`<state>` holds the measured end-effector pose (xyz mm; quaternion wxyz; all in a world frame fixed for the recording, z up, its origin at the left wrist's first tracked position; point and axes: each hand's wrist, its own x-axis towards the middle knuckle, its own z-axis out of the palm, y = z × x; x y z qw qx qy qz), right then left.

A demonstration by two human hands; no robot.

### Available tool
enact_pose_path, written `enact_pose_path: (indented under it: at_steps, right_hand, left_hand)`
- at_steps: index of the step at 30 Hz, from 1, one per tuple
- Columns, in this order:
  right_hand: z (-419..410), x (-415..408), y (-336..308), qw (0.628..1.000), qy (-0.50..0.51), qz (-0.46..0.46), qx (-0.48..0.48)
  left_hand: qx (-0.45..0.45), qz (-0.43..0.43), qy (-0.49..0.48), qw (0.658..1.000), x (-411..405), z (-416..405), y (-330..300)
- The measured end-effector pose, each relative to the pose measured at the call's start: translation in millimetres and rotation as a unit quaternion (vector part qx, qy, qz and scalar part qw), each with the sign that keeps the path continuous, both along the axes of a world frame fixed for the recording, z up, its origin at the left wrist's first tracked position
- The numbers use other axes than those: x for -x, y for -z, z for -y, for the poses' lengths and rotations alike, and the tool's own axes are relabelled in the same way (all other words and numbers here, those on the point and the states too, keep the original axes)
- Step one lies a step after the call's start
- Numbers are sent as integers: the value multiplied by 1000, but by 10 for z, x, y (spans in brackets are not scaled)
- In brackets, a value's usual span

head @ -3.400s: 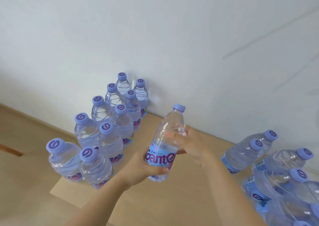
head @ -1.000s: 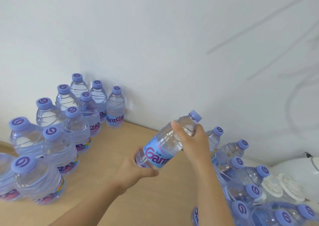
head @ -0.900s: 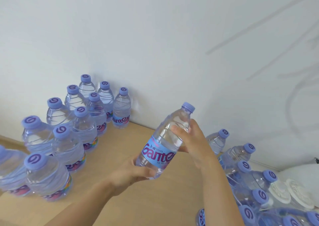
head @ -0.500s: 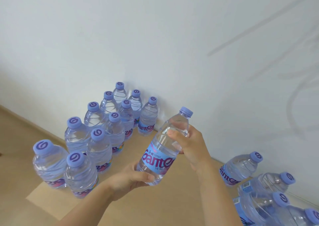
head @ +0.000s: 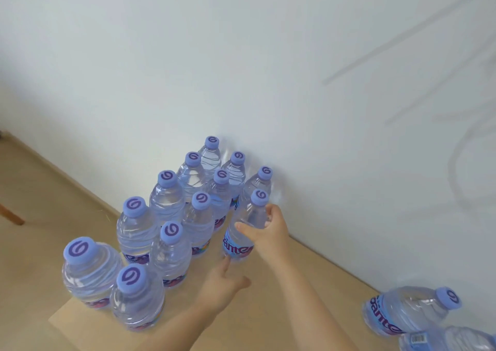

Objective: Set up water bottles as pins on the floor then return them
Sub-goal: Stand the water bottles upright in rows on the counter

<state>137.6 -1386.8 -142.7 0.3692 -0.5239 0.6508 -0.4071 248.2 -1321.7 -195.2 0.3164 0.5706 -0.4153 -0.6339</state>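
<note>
A clear water bottle [head: 239,248] with a purple cap and blue label stands almost upright at the right edge of a cluster of several like bottles [head: 166,206]. My right hand [head: 269,231] grips its upper body just below the neck. My left hand [head: 224,283] is below it with fingers loosely extended. Its fingertips reach the bottle's base and hold nothing. The cluster stands in rows on a tan cardboard sheet [head: 271,307] by the wall.
A white wall [head: 295,82] runs close behind the cluster. Two more bottles [head: 405,315] lie tilted at the lower right. The sheet's corner [head: 55,321] ends at the lower left, with wooden floor [head: 48,189] and a brown leg [head: 12,216] beyond.
The bottle, held tilted in both hands half a second ago, has come down upright beside the cluster. My left hand has let go of its label; my right hand still grips it.
</note>
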Motion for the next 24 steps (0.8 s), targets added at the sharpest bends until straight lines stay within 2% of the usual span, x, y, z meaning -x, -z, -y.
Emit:
enact_pose_path:
  at_steps: [12, 17, 20, 24]
  right_hand:
    - [212, -117, 249, 999, 11, -41, 32]
    - [181, -68, 249, 1000, -6, -22, -16]
    - [8, 30, 116, 999, -9, -32, -43]
    - [-625, 485, -102, 996, 61, -66, 10]
  left_hand:
    - [-26, -2, -7, 1000, 79, 349, 164]
    - [-32, 22, 15, 999, 98, 353, 161]
    - [-52, 55, 40, 996, 123, 362, 95]
    - [-81, 99, 115, 985, 334, 241, -74]
